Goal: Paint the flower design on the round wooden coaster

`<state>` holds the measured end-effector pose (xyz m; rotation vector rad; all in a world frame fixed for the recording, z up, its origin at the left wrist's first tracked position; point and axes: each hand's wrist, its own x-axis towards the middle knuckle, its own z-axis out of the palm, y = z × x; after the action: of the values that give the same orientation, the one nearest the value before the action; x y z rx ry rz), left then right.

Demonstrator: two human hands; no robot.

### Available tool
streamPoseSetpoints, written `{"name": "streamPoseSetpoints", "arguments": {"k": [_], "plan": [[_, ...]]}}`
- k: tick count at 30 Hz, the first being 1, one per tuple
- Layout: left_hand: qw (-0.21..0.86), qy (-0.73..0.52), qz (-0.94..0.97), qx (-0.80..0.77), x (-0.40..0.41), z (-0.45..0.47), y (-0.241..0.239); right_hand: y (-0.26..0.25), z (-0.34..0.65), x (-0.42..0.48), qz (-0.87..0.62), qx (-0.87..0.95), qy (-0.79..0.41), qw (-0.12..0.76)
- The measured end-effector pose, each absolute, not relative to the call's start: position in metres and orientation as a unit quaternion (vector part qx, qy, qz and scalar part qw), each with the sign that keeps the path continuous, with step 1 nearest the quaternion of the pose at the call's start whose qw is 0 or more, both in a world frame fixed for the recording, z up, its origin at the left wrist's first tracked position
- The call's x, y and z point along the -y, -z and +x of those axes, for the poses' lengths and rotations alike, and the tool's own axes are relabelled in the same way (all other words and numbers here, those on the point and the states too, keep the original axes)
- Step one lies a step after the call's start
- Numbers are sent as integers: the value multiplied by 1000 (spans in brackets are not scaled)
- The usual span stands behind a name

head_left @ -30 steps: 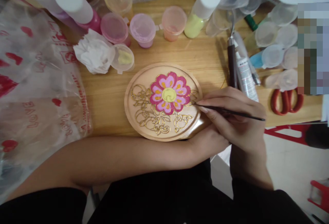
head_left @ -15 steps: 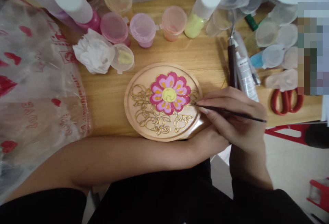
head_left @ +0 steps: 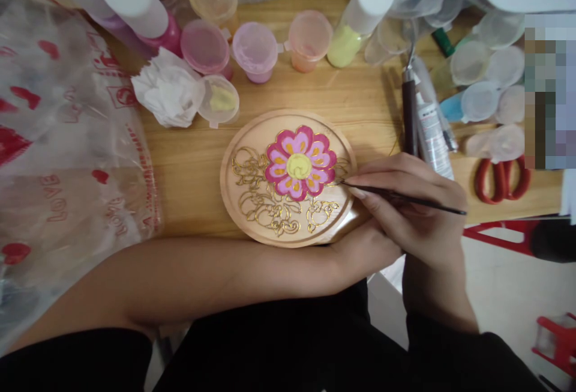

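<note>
My right hand point(head_left: 416, 209) pinches a thin dark paintbrush point(head_left: 405, 196), its tip close over the right side of a round wooden plaque point(head_left: 229, 200). Painted on the plaque is a flower point(head_left: 299, 165) with magenta and pink petals, orange marks and a yellow centre. Gold outlines of leaves and scrolls surround it, their insides bare wood. My left forearm lies along the plaque's near edge. My left hand point(head_left: 371, 245) rests under my right hand, at the plaque's lower right; its fingers are hidden.
Paint cups, among them a pink cup point(head_left: 255, 50) and an orange cup point(head_left: 310, 38), stand behind the plaque, with a yellow-green bottle point(head_left: 362, 20). Crumpled tissue point(head_left: 168, 89) and a plastic bag point(head_left: 76, 140) lie left. A metal tube point(head_left: 434, 134) and red-handled scissors point(head_left: 503, 180) are right.
The view has shifted slightly, so the table things sit a little further right. Both hands keep nearly the same pose, and the brush tip stays by the flower's right edge.
</note>
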<state>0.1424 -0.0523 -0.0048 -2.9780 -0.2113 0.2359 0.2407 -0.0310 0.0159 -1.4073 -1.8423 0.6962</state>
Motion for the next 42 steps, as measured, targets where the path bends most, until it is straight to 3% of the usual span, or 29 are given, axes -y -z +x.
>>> {"name": "streamPoseSetpoints", "arguments": {"k": [8,17,31,42], "plan": [[2,-87,-992,87,50,143,2,-16,241,31,-548,710,-275,348],[-21,-149,-988,34,44,147,-2,-16,241,31,-539,715,-272,352],[-40,-118,-990,73,51,149,5,-17,241,31,-541,715,-272,349],[36,-95,-992,71,55,149,8,-16,240,31,-537,718,-267,354]]}}
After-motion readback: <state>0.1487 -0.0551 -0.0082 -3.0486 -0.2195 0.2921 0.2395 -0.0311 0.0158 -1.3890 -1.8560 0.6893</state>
